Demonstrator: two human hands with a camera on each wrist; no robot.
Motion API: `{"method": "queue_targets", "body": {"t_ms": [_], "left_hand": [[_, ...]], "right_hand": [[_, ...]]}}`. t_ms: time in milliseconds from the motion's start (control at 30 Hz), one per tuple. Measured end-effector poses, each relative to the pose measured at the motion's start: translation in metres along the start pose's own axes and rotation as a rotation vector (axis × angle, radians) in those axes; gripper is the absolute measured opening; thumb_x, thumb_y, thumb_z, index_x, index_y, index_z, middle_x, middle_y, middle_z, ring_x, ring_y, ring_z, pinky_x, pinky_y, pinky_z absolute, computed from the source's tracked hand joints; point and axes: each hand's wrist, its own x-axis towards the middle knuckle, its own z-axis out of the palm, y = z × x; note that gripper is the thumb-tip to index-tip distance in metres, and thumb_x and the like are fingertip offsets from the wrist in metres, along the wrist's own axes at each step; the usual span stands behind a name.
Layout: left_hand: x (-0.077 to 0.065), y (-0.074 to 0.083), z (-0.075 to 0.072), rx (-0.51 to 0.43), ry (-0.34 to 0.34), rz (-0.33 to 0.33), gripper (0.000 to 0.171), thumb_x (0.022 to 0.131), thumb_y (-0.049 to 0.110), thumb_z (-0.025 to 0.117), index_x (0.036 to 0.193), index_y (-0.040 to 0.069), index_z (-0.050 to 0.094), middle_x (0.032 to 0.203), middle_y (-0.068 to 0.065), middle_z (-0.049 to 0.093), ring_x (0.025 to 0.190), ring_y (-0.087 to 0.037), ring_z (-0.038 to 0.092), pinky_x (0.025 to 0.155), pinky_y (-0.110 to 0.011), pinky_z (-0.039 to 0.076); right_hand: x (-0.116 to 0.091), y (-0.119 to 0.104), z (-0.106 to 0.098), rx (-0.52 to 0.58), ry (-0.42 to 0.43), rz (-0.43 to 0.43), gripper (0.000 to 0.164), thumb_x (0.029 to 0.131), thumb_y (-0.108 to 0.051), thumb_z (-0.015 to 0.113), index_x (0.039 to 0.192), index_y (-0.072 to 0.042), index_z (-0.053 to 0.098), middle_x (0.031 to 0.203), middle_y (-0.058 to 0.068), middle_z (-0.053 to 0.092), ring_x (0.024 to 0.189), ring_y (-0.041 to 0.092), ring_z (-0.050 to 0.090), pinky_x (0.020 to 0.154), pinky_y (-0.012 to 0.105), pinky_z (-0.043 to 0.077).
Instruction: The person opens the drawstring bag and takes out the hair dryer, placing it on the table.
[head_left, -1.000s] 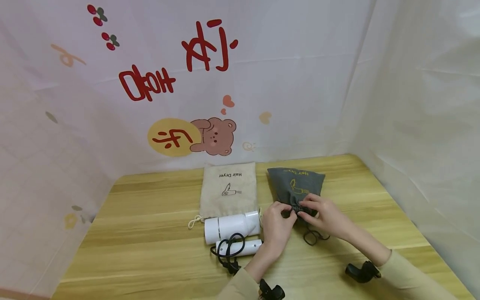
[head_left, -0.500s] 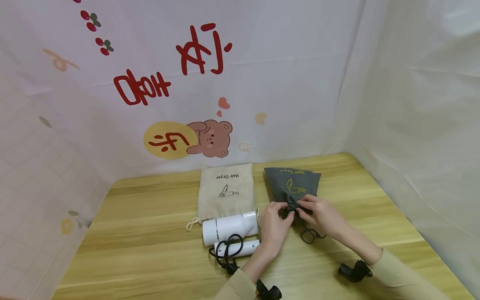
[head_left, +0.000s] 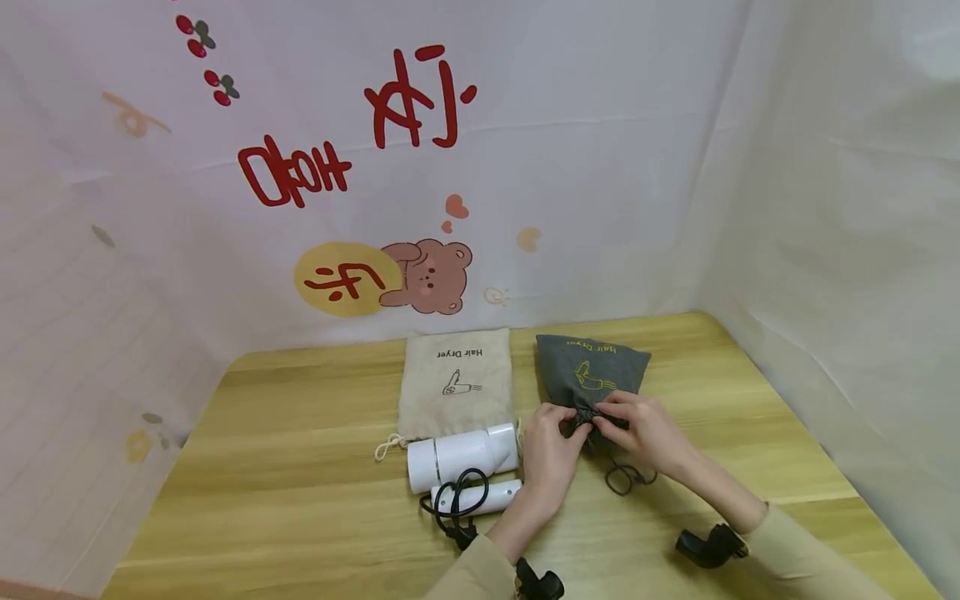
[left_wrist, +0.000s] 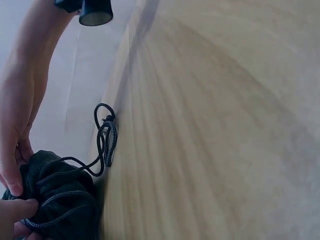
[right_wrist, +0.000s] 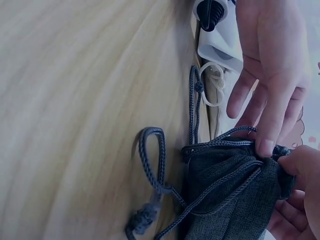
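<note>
A dark grey drawstring bag (head_left: 592, 367), printed with a yellow hair dryer, lies toward the back right of the table in the head view. Its mouth is gathered into tight folds. My left hand (head_left: 551, 454) pinches those folds from the left with thumb and fingertips. From the right, my right hand (head_left: 648, 433) pinches the same mouth, its fingertips close to the left ones. Dark cord (right_wrist: 152, 160) hangs from the bag in loops onto the wood, seen closely in the right wrist view. What lies inside the bag is hidden.
Left of the hands lies a white hair dryer (head_left: 461, 458), folded, with its black cable (head_left: 457, 504) looped over the handle. Behind it is a flat beige drawstring bag (head_left: 456, 383) with pale cords. Printed white cloth (head_left: 600, 167) stands behind the wooden table (head_left: 300, 467).
Both hands stay at the grey bag's mouth, with the fingertips shifting slightly along the bunched folds. The dryer and beige bag have not moved; the head view sways a little.
</note>
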Motion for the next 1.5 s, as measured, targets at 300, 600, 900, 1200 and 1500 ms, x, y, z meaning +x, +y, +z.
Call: {"method": "queue_targets", "body": {"t_ms": [300,600,900,1200,1500], "left_hand": [[0.001,0.006,-0.003,0.159,-0.021,0.013,0.019,0.085,0.025,0.088,0.096,0.011,0.082,0.094,0.0,0.073,0.079,-0.023,0.074,0.064,-0.028,0.056],[0.006,0.012,-0.007,0.183,-0.048,0.011,0.012,0.083,0.018,0.086,0.089,0.012,0.079,0.089,0.0,0.073,0.075,-0.022,0.073,0.061,-0.028,0.055],[0.008,0.011,-0.012,0.138,-0.084,0.029,0.008,0.081,0.011,0.083,0.088,0.011,0.079,0.084,-0.001,0.073,0.072,-0.019,0.071,0.06,-0.024,0.053],[0.009,0.003,-0.016,0.022,-0.135,-0.008,0.009,0.082,0.008,0.078,0.091,0.007,0.08,0.08,-0.002,0.072,0.07,-0.009,0.063,0.061,-0.016,0.048],[0.006,0.005,-0.011,0.091,-0.132,-0.013,0.012,0.083,0.015,0.081,0.094,0.011,0.081,0.083,0.0,0.072,0.071,-0.013,0.066,0.059,-0.02,0.048]], "right_hand": [[0.0,0.002,0.001,0.036,-0.024,0.001,0.018,0.086,0.002,0.079,0.104,0.0,0.081,0.093,0.006,0.075,0.068,0.001,0.064,0.058,0.014,0.051],[0.009,0.001,-0.007,0.001,-0.063,-0.102,0.02,0.081,0.006,0.082,0.1,0.0,0.081,0.088,0.003,0.071,0.065,-0.001,0.06,0.057,0.012,0.049],[0.014,0.002,-0.023,-0.149,-0.089,-0.202,0.022,0.076,0.007,0.085,0.097,0.002,0.08,0.084,0.001,0.064,0.063,0.002,0.058,0.055,0.013,0.048],[0.006,0.001,-0.013,-0.335,0.033,-0.197,0.05,0.067,-0.009,0.095,0.108,0.003,0.071,0.097,0.012,0.067,0.071,0.017,0.065,0.058,0.028,0.057],[0.002,-0.004,-0.006,-0.377,0.004,-0.227,0.036,0.068,-0.003,0.093,0.101,0.001,0.08,0.089,0.008,0.073,0.075,0.017,0.066,0.06,0.027,0.058]]}}
